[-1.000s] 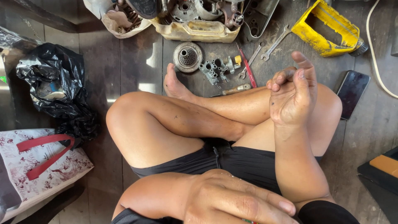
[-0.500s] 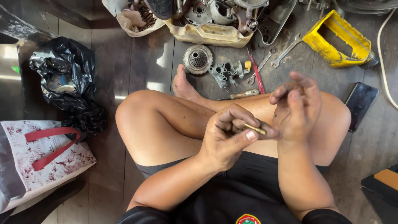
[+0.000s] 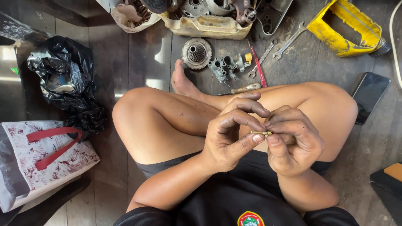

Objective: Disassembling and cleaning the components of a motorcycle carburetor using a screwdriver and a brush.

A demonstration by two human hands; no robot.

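Note:
I sit cross-legged on a dark wooden floor. My left hand (image 3: pixel 228 134) and my right hand (image 3: pixel 293 140) meet above my lap, both greasy. Between their fingertips they pinch a thin brass rod-like part (image 3: pixel 261 132), held level, the left thumb under one end and the right fingers on the other. Ahead of my foot lie a round toothed gear (image 3: pixel 197 53), a small grey metal carburettor-like body (image 3: pixel 226 67) and a brass-tipped tool (image 3: pixel 245 88).
Two spanners (image 3: pixel 289 39) and a red-handled tool (image 3: pixel 258 69) lie near a yellow metal cover (image 3: pixel 345 29). An engine assembly in a cream tray (image 3: pixel 207 21) stands at the top. A black plastic bag (image 3: pixel 63 81), a patterned bag with red handles (image 3: pixel 39 157) and a phone (image 3: pixel 370 96) flank me.
My left hand rose from my lap and came to my right hand. Both hands now hold the brass part together, lower and nearer my body.

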